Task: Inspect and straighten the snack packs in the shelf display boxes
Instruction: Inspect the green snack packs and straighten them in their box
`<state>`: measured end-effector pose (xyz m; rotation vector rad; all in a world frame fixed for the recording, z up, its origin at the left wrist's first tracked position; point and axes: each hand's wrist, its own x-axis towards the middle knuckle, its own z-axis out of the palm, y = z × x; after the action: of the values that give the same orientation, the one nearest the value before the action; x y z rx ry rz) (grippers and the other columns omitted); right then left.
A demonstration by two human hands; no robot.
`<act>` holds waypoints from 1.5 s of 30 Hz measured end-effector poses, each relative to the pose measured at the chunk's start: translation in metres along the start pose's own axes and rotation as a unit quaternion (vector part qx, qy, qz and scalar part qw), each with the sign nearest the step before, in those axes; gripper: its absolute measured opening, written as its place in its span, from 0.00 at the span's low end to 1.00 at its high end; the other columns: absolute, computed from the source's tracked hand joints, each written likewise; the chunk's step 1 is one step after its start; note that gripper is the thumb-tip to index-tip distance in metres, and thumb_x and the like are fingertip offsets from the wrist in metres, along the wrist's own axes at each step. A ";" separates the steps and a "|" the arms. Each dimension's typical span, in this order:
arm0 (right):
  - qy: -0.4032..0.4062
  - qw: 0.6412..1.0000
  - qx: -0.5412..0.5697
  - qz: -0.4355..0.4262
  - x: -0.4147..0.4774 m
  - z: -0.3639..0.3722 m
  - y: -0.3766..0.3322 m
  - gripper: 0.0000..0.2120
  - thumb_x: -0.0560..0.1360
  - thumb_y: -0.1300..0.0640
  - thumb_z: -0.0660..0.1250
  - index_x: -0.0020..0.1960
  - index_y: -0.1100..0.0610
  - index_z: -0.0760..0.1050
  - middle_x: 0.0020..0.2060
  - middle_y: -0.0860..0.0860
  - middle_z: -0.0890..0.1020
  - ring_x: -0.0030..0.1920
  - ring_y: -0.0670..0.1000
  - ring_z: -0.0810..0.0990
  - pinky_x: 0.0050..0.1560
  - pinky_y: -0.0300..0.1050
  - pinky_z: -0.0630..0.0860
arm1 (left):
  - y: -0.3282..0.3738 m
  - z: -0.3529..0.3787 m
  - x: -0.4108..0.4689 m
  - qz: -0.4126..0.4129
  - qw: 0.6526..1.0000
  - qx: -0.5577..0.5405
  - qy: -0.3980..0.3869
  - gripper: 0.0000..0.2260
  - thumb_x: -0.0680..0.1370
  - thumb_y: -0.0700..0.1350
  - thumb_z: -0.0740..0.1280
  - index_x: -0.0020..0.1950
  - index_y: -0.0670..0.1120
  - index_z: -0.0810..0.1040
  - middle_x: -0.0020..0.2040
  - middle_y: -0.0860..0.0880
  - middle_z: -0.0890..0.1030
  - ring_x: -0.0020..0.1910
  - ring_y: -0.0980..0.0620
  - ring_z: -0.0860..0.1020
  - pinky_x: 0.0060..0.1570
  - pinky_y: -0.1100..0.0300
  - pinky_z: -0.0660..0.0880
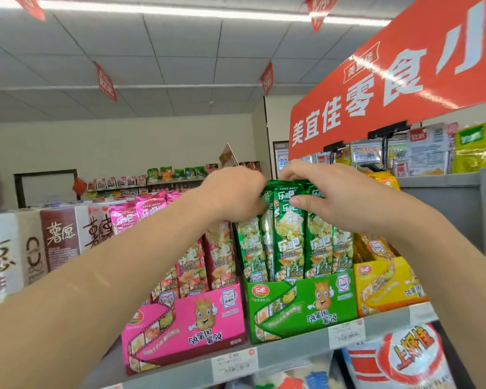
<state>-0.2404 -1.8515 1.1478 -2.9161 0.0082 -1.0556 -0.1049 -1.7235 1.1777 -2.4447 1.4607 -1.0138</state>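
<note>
A green display box (300,310) stands on the top shelf with several upright green snack packs (288,242) in it. My left hand (233,192) grips the tops of the packs on their left side. From the right, my right hand (320,189) holds the same pack tops, thumb pressed on the front pack. To the left stands a pink display box (191,324) with pink packs (191,265). A yellow display box (387,287) with yellow packs sits to the right.
Brown and white snack cartons (56,237) stand left of the pink box. A red sign (390,80) hangs above the shelf's right side. Price tags (235,363) line the grey shelf edge (292,346), with bagged snacks (399,357) below. Another shelf (152,181) runs along the far wall.
</note>
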 end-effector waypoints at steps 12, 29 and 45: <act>0.095 0.995 -0.007 -0.028 -0.003 0.016 -0.003 0.06 0.80 0.46 0.55 0.47 0.45 0.66 0.34 0.42 0.72 0.37 0.39 0.69 0.59 0.56 0.65 | -0.009 -0.007 0.002 -0.025 0.982 -0.188 -0.023 0.22 0.70 0.56 0.74 0.59 0.49 0.73 0.46 0.53 0.76 0.46 0.51 0.76 0.40 0.58 0.70; 0.259 0.963 -0.061 0.047 -0.002 0.045 -0.014 0.19 0.79 0.40 0.54 0.50 0.50 0.78 0.47 0.46 0.81 0.56 0.52 0.74 0.59 0.53 0.60 | -0.004 -0.044 -0.035 -0.022 0.736 -0.384 0.557 0.09 0.78 0.45 0.67 0.55 0.52 0.69 0.48 0.46 0.77 0.46 0.46 0.78 0.48 0.44 0.75; 0.276 0.936 0.217 0.014 -0.075 0.058 -0.051 0.16 0.79 0.46 0.60 0.61 0.49 0.79 0.58 0.42 0.81 0.60 0.40 0.77 0.62 0.40 0.71 | 0.036 0.008 -0.138 -0.068 0.663 -0.484 0.566 0.08 0.75 0.41 0.66 0.49 0.52 0.71 0.37 0.59 0.75 0.33 0.64 0.72 0.34 0.71 0.68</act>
<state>-0.2618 -1.7967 1.0574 -2.1535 -0.1457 -1.5947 -0.1699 -1.6315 1.0895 -2.4326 2.7525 -2.6860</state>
